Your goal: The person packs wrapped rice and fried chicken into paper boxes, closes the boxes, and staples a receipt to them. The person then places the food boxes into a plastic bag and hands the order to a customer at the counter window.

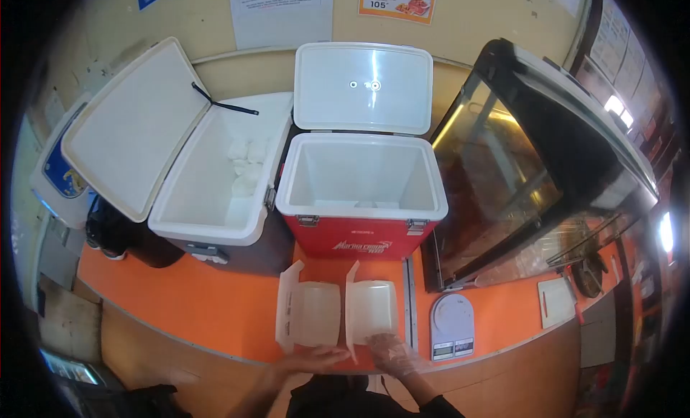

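Note:
Two white takeaway boxes stand side by side on the orange counter, lids folded open to the left. My left hand (321, 358) lies low in front of the left takeaway box (317, 314), its fingers stretched toward the near corner of the other box's lid. A clear plastic glove covers my right hand (392, 354), which is at the near rim of the right takeaway box (371, 307). Its fingers look bent against that rim, though the glove blurs them. Both boxes show bare white insides.
Behind the boxes stands a red cooler (359, 235) with its lid up. A grey cooler (208, 238), also lidded open, holds white bags (246, 170). To the right are a kitchen scale (451, 324), a glass display case (496, 173) and a white cutting board (557, 303).

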Demonstrator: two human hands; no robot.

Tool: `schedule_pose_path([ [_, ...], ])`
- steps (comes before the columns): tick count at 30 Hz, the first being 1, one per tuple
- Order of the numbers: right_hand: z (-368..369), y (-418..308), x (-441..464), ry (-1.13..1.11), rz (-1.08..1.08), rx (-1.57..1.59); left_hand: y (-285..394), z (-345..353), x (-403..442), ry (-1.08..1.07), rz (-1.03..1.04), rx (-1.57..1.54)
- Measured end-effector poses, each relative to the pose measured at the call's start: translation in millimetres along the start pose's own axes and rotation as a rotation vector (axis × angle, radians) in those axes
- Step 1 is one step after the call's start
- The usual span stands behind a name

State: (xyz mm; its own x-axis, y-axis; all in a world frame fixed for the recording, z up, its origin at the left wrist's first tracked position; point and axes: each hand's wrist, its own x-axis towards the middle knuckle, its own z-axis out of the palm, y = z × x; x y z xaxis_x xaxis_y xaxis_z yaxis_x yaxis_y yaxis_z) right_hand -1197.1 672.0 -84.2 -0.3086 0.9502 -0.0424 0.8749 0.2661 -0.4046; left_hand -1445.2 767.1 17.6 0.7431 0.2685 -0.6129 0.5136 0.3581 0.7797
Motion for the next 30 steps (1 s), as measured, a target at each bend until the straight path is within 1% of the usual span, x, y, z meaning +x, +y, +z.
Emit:
schedule_pose_path([
  [1, -5, 3, 3, 0.103, -0.08, -0.004, 47, -18, -3, 0.02, 0.198, 0.195],
  [2, -13, 8, 2, 0.074, -0.177, -0.147, 93, -37, -5, 0.081, 0.393, 0.393],
  [3, -32, 4, 1, 0.062, -0.178, -0.16, 130, -63, 9, 0.207, 0.454, 0.538],
  [4, -49, -2, 2, 0.06, -0.125, -0.067, 189, -87, 13, 0.232, 0.625, 0.483],
  [5, -62, -3, 5, 0.061, -0.07, 0.026, 231, -112, 31, 0.325, 0.635, 0.54],
  [6, -63, 0, -1, 0.186, -0.067, -0.021, 266, -137, 55, 0.489, 0.822, 0.607],
  [7, -67, 1, -2, 0.174, -0.063, -0.037, 298, -169, 86, 0.47, 0.882, 0.674],
  [8, -72, 2, -3, 0.172, 0.078, -0.032, 322, -204, 124, 0.36, 0.698, 0.758],
  [9, -75, 7, -5, 0.169, 0.219, -0.032, 337, -224, 154, 0.248, 0.514, 0.83],
  [10, -69, 16, -11, 0.269, 0.199, -0.085, 344, -223, 172, 0.248, 0.529, 0.803],
  [11, -65, 27, -16, 0.249, 0.198, -0.1, 352, -225, 189, 0.146, 0.18, 0.991],
  [12, -66, 35, -17, 0.257, 0.27, -0.072, 355, -230, 206, 0.03, -0.181, 1.156],
  [13, -67, 39, -18, 0.262, 0.352, -0.038, 350, -235, 225, 0.012, -0.176, 1.138],
  [14, -68, 39, -21, 0.239, 0.37, -0.041, 340, -235, 246, -0.048, -0.291, 1.287],
  [15, -74, 37, -22, 0.205, 0.442, -0.018, 334, -232, 253, -0.104, -0.402, 1.437],
  [16, -80, 37, -22, 0.172, 0.512, 0.004, 328, -232, 258, -0.077, -0.308, 1.627],
  [17, -81, 40, -22, 0.138, 0.577, 0.029, 315, -237, 269, -0.091, -0.302, 1.61],
  [18, -54, 52, -31, 0.339, 0.664, 0.244, 302, -243, 278, -0.071, -0.299, 1.663],
  [19, -46, 59, -40, 0.325, 0.672, 0.249, 290, -250, 285, -0.052, -0.298, 1.72],
  [20, -57, 54, -30, 0.329, 0.634, 0.206, 284, -255, 286, -0.064, -0.301, 1.716],
  [21, -62, 53, -24, 0.334, 0.596, 0.164, 282, -260, 281, -0.112, -0.261, 1.705],
  [22, -47, 61, -32, 0.329, 0.602, 0.17, 279, -263, 278, -0.16, -0.221, 1.695],
  [23, -23, 72, -50, 0.356, 0.685, 0.278, 275, -264, 274, -0.171, -0.222, 1.694],
  [24, -20, 72, -46, 0.381, 0.769, 0.387, 268, -264, 273, -0.199, -0.241, 1.68],
  [25, -21, 72, -45, 0.375, 0.78, 0.393, 261, -263, 275, -0.228, -0.26, 1.667],
  [26, -24, 71, -46, 0.272, 0.785, 0.27, 255, -263, 282, -0.244, -0.261, 1.666],
  [27, -29, 67, -40, 0.169, 0.784, 0.149, 245, -264, 295, -0.321, -0.24, 1.721],
  [28, -27, 68, -39, 0.163, 0.792, 0.158, 233, -266, 311, -0.399, -0.219, 1.775],
  [30, -20, 73, -39, 0.116, 0.743, 0.079, 212, -269, 340, -0.555, -0.174, 1.881],
])
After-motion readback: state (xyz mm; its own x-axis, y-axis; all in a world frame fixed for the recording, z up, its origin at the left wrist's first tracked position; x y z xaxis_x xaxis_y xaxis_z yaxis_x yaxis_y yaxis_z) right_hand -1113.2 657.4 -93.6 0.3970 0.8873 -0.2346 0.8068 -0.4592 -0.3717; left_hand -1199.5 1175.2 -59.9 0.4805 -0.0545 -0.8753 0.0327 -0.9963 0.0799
